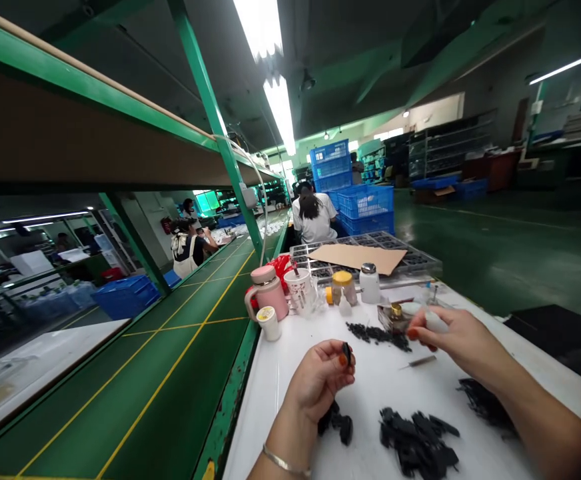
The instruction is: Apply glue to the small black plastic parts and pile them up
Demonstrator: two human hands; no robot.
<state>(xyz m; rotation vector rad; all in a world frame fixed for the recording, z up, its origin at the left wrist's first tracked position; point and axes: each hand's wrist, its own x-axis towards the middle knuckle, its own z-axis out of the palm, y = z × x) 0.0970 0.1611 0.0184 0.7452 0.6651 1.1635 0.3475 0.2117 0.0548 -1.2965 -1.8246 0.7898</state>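
- Small black piece [346,353]: I see it pinched in the left hand [318,381], the fingers closed narrow around it. They hide most of it, so its shape is hard to make out from here.
- Right hand [450,333]: its fingers are closed narrow on a pale object [434,321]. That object is blurred and partly covered, and I can't tell what it is.
- Black bits [378,335] lie in a loose strip just ahead of the hands. More black bits [417,440] sit in a big heap below them, another heap [335,423] lies partly hidden under the left hand, and a fourth [485,407] lies by the right forearm.
- Small metal tool [418,361] lies between the heaps; the picture is too coarse to name it exactly.
- Further up I see a gold-capped bottle [396,311], a metal-capped white bottle [369,283], a yellow-lidded jar [343,287] and a pink flask [266,293].
- White table [265,407] carries all this, with a green conveyor belt [120,393] alongside it.
- Past the table, a cardboard sheet [358,258] lies on a gridded tray [415,257], with blue crates [365,210] and a seated co-worker [315,217] beyond, under long ceiling lights [280,113].
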